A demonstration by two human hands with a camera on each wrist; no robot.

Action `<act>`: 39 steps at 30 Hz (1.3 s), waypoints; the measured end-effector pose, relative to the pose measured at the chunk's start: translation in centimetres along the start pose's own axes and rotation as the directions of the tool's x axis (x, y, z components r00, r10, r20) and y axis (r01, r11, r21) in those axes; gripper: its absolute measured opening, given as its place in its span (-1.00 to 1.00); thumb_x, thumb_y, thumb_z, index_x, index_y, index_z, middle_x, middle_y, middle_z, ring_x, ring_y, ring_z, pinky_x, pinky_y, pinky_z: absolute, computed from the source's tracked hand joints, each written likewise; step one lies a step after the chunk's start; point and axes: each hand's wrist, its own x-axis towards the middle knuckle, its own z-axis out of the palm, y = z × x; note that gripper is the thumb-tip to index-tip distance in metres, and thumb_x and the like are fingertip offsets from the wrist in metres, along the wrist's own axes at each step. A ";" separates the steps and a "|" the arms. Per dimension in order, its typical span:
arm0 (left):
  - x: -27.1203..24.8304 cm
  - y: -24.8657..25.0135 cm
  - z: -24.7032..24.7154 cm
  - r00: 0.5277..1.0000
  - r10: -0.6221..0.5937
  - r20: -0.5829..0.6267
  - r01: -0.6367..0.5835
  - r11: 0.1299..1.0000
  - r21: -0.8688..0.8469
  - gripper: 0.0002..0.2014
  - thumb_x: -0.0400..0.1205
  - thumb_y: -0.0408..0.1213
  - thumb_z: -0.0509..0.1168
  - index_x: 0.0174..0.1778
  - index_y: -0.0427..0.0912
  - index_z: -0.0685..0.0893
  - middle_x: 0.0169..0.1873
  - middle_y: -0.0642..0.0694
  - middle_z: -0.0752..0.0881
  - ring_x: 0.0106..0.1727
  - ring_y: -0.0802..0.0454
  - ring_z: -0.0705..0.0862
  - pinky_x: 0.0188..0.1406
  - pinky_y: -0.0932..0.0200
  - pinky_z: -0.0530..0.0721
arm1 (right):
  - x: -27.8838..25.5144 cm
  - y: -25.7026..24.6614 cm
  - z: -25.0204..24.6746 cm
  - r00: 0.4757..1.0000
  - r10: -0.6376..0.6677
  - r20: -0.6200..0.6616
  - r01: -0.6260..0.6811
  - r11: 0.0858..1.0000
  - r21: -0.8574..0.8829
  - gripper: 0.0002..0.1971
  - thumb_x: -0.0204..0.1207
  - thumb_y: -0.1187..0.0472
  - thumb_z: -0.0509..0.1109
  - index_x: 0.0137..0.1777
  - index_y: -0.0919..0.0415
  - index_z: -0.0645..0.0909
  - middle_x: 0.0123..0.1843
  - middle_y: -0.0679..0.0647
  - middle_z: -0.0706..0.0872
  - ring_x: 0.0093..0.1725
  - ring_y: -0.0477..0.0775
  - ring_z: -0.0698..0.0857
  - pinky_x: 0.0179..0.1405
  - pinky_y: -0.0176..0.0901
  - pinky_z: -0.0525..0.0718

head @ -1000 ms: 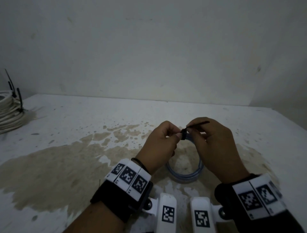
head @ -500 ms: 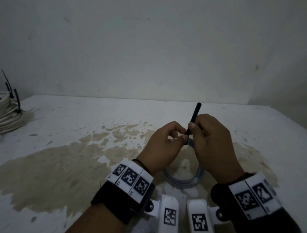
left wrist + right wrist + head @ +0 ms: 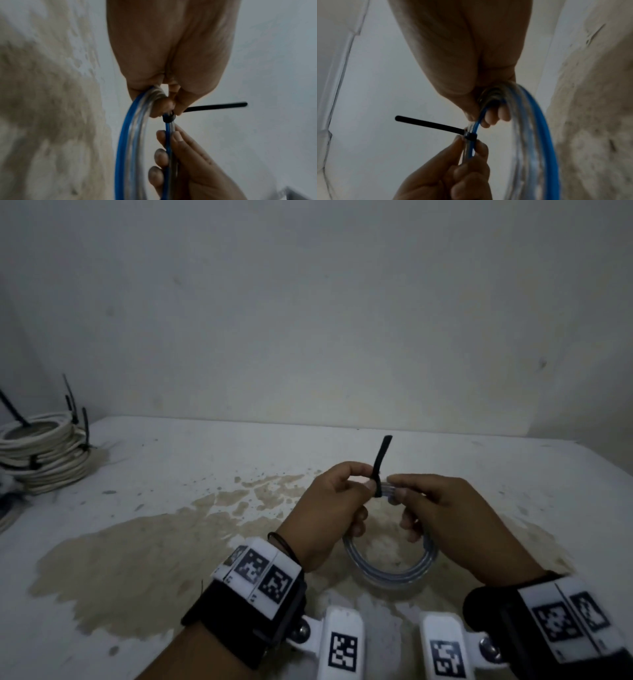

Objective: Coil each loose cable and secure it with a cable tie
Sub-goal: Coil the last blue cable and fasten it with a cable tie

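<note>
A coil of blue and clear cable (image 3: 387,571) hangs between both hands above the stained table (image 3: 137,542). A black cable tie (image 3: 379,470) is closed round the coil's top, its tail sticking up free. My left hand (image 3: 366,486) pinches the coil just left of the tie's head (image 3: 169,118). My right hand (image 3: 397,496) grips the coil just right of the tie, fingers curled round the strands (image 3: 489,108). In the right wrist view the tie (image 3: 471,136) sits between both hands, its tail pointing left.
A stack of white coiled cables (image 3: 44,453) bound with black ties sits at the table's far left by the wall. A large brown stain (image 3: 137,559) covers the table's middle. The wall (image 3: 308,320) stands close behind.
My right hand drew the tie's tail up through the head, then let go of it and took hold of the coil. The tail now stands upright and free.
</note>
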 end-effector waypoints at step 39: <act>-17.5 3.8 -42.6 0.184 0.076 -0.980 -0.235 0.971 0.031 -0.89 0.63 -0.44 0.33 -0.09 -0.45 0.71 -0.32 -0.22 0.74 -0.31 0.01 0.73 -0.38 0.33 0.75 | 4.7 -10.7 30.5 0.903 0.299 0.309 -0.412 0.806 0.426 -0.83 0.64 0.31 0.28 -0.14 0.38 0.60 -0.22 0.26 0.63 -0.29 0.13 0.54 -0.36 -0.07 0.52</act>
